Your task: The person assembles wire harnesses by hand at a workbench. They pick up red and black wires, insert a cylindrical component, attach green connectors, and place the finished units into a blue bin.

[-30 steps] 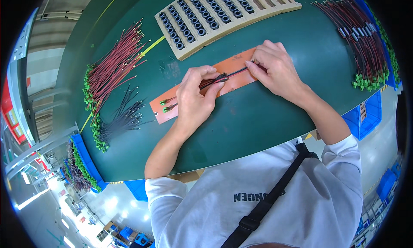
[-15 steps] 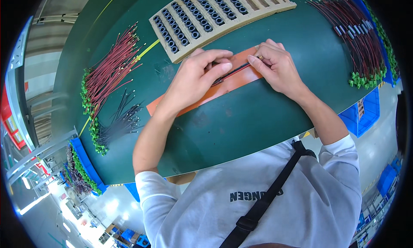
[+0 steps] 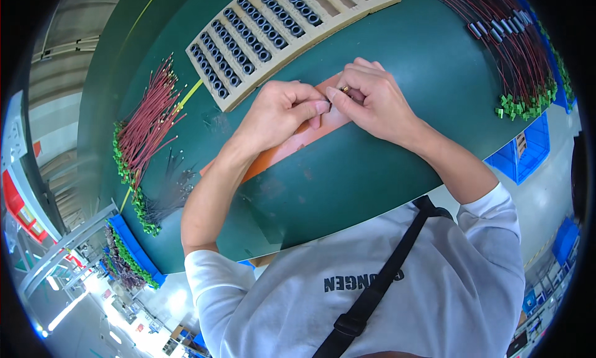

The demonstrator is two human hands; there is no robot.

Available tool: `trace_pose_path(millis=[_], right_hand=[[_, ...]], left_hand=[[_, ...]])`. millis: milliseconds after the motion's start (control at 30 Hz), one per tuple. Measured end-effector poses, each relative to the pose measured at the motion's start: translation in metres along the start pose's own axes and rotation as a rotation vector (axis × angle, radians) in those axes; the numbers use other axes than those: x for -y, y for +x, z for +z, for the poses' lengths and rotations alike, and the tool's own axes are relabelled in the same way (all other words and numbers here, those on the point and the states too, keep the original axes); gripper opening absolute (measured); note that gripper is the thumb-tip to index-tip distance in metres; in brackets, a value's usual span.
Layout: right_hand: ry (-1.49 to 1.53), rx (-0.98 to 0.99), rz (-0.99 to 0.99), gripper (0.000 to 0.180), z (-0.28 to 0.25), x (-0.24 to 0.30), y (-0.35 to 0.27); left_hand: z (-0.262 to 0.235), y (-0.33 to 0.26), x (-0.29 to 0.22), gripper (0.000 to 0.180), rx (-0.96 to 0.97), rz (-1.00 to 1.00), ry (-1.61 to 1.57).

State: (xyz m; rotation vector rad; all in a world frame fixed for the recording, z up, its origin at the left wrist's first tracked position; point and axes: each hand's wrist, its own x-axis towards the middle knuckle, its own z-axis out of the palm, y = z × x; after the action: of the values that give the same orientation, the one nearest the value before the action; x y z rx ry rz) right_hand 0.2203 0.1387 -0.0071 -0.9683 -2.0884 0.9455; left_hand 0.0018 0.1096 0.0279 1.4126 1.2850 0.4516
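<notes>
Over the orange strip (image 3: 282,153) my two hands have come close together, fingertips almost meeting. My left hand (image 3: 282,113) is closed, thumb and index finger pinching a small dark piece, seemingly part of the wires. My right hand (image 3: 375,100) is curled shut on the wires too, with a brass-coloured tip (image 3: 346,89) showing by its index finger. Most of the wires are hidden behind the fingers. Just beyond the hands stands a pale wooden tray (image 3: 326,38) with rows of black rings (image 3: 248,67).
Red wires (image 3: 149,110) with green connectors lie at the left, beside thinner black wires (image 3: 171,187). More wires with grey cylinders (image 3: 500,30) are at the far right. Blue bins (image 3: 524,150) flank the green table (image 3: 310,190).
The hands have drawn together, so the red and black wires stretched between them are now mostly hidden. In the picture, the tray and orange strip have shifted left.
</notes>
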Motion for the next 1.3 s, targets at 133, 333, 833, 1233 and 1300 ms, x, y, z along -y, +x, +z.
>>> trace_pose_path(millis=[133,333,833,1233,1300], right_hand=[[-0.004,-0.047,-0.019,0.028,0.006,-0.003,0.000],[-0.041,-0.056,-0.060,0.028,0.007,-0.003,-0.001],[-0.113,-0.257,-0.408,0.026,0.003,0.017,0.010],[0.150,-0.082,-0.214,0.029,-0.003,0.024,0.010],[0.170,-0.058,-0.171,0.029,-0.005,0.021,0.011]], left_hand=[[-0.003,0.004,-0.003,0.012,0.017,0.024,-0.023],[-0.007,0.008,-0.015,0.012,0.087,-0.106,0.038],[-0.009,-0.086,0.025,0.030,-0.326,0.202,0.135],[-0.012,-0.091,0.045,0.028,-0.190,0.055,-0.307],[-0.009,-0.089,0.047,0.027,-0.191,0.039,-0.392]])
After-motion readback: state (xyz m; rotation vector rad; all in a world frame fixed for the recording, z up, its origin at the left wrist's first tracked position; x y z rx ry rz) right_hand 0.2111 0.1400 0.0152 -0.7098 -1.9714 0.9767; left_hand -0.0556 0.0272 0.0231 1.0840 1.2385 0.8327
